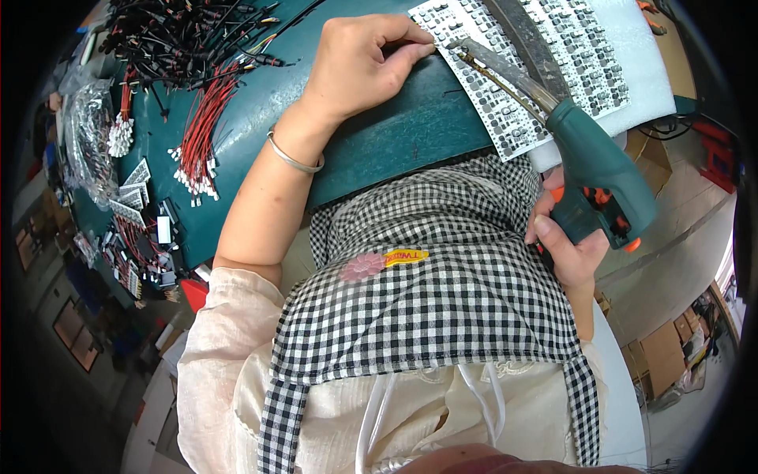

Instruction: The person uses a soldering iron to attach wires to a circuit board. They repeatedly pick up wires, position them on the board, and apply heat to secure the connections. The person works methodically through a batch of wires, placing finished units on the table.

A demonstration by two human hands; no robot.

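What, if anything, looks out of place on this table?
The black cables lie in a tangled heap on the left of the green table, ends pointing every way, while the red-black wires lie roughly parallel.

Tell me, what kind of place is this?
Probably an electronics workshop. The right hand holds a green tool that looks like a soldering gun, over a sheet of little circuit boards. Red wires with white plugs lie on the table.
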